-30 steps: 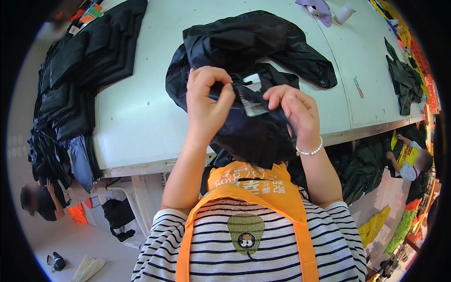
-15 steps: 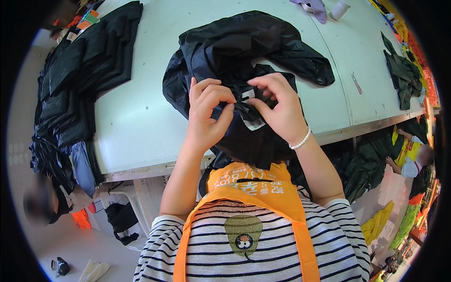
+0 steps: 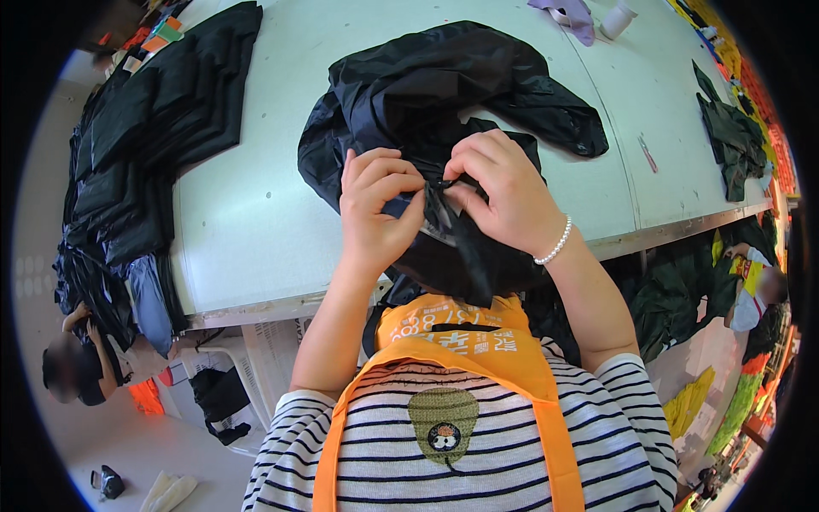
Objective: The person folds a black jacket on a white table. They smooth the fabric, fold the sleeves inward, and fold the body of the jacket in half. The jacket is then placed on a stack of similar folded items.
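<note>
A black garment [image 3: 444, 77] of thin, slightly shiny cloth lies bunched on the white table in front of me, one sleeve-like part stretched to the right. Both my hands work at its near part. My left hand [image 3: 380, 205] pinches the black cloth between thumb and fingers. Close beside it, my right hand [image 3: 495, 183] pinches a dark strip of the same garment, thumb and index finger together. A pale label shows only in part beneath the fingers, mostly covered by cloth. The garment's near edge hangs over the table's front edge against my orange apron [image 3: 452, 328].
Stacked folded black garments [image 3: 162, 111] cover the table's left end. A small slim tool [image 3: 648, 155], a dark green garment [image 3: 732, 136], a white bottle [image 3: 618, 19] and purple cloth [image 3: 573, 17] lie or stand to the right and back. Other people are at both sides.
My right hand has closed in toward the left and now grips a dark strip. The label that showed plainly is now mostly covered. My left hand has barely moved.
</note>
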`<state>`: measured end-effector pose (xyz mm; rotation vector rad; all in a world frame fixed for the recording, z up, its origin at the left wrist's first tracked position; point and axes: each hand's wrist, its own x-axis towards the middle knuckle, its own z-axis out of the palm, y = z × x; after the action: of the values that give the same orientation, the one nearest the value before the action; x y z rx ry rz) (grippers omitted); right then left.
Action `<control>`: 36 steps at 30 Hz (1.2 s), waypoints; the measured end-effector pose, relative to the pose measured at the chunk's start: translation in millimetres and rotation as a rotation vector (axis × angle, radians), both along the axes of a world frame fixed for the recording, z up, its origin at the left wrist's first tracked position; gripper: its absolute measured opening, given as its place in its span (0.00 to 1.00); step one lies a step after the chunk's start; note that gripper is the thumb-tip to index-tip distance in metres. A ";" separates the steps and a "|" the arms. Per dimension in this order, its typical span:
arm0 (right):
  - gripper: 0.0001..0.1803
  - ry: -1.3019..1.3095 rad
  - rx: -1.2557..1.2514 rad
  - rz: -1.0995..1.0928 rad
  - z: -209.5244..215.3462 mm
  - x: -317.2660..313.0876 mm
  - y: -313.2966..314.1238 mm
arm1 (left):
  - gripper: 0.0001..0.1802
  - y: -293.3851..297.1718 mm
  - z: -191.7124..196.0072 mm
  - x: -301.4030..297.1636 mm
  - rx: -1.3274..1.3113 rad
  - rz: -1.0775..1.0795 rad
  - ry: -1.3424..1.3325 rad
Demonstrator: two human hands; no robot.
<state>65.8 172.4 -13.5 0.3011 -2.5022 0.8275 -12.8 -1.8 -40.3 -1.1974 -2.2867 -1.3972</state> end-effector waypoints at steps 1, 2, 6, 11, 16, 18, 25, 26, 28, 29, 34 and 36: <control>0.09 -0.022 -0.015 0.035 2.4 -0.5 0.2 | 0.07 -1.0 -0.9 -0.1 0.042 -0.007 -0.053; 0.09 -0.044 -0.030 0.069 4.9 -1.7 0.7 | 0.06 -0.5 -1.4 0.4 0.063 -0.014 -0.094; 0.10 -0.169 -0.166 0.244 5.7 -2.9 7.3 | 0.04 0.8 -8.7 -2.0 0.207 -0.194 -0.419; 0.09 -0.247 -0.559 0.413 -9.0 -5.0 25.5 | 0.05 -13.0 -4.7 -11.8 0.603 -0.508 -1.044; 0.10 -0.378 -1.116 0.512 -23.0 -2.3 23.4 | 0.07 -17.9 -10.1 -19.1 0.752 -0.489 -1.255; 0.10 -0.314 -1.337 0.580 -32.7 -7.9 19.9 | 0.06 -8.9 -2.6 -11.4 0.924 -0.451 -1.270; 0.16 -0.392 -1.625 0.273 -39.8 -2.0 9.9 | 0.24 -13.8 1.5 -7.4 0.285 -0.265 -0.603; 0.16 -0.378 -1.625 0.242 -41.9 -0.3 10.3 | 0.23 -16.8 4.1 -14.2 0.100 -0.282 -0.418; 0.12 -0.323 -1.622 0.141 -45.5 5.3 19.3 | 0.22 -22.6 9.1 -22.4 -0.132 -0.248 -0.196; 0.11 -0.293 -1.619 0.090 -46.7 7.8 22.7 | 0.21 -23.7 11.9 -21.3 -0.183 -0.202 -0.162; 0.10 -0.104 -1.573 -0.363 -70.5 50.2 71.1 | 0.24 -39.9 12.0 -26.8 -0.190 0.117 -0.004; 0.10 0.089 -1.627 -0.521 -89.2 93.6 118.2 | 0.25 -65.6 9.2 -44.4 -0.196 0.225 0.058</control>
<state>159.4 290.6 -102.7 -0.7798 -1.0370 2.0674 -57.2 -67.4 -31.2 -0.9777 -2.4731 -1.0679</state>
